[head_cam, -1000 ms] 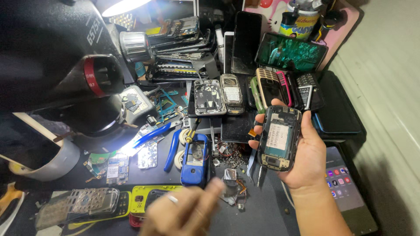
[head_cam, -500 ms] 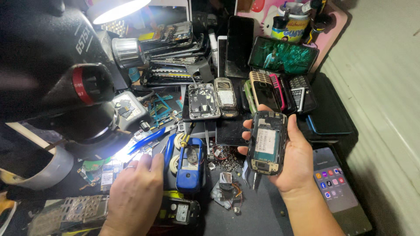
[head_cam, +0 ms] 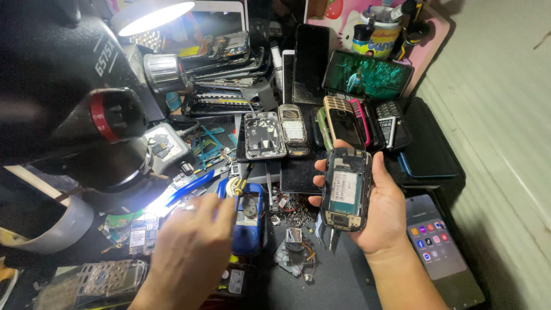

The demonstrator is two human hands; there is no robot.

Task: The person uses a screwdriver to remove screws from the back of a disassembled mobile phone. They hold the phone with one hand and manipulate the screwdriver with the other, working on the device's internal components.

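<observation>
Right hand: right hand (head_cam: 383, 212) is raised palm-up above the bench, fingers and thumb curled round an opened phone body (head_cam: 345, 188); the grip is closed on its two long edges.
Opened phone body: back cover off, a pale label and circuit parts showing, held upright and tilted slightly toward the camera, well clear of the tabletop.
Left hand: left hand (head_cam: 192, 247) reaches forward low over the bench, motion-blurred, fingers bent; its fingertips meet the yellow-and-black handle of a screwdriver (head_cam: 240, 182). Whether the grip has fully closed on the handle cannot be told through the blur.
Blue phone: blue phone (head_cam: 248, 223) lies flat just beyond the left fingertips, its back open with a round part showing.
Loose parts: small heap of screws (head_cam: 294, 208) sits between the blue phone and the held body; a small square component with wires (head_cam: 294, 240) lies just below it.
Blue tweezers: blue tweezers (head_cam: 189, 188) lie slanted under the lamp light, left of the screwdriver.
Back row: stripped phone frame (head_cam: 264, 135) and several keypad handsets (head_cam: 344, 121) lie side by side; behind them a lit tablet (head_cam: 367, 74) leans on a pink stand.
Left side: large black microscope (head_cam: 69, 103) fills the upper left, with a lamp (head_cam: 152, 17) shining above.
Right side: smartphone with lit screen (head_cam: 436, 244) lies flat beside the right wrist.
</observation>
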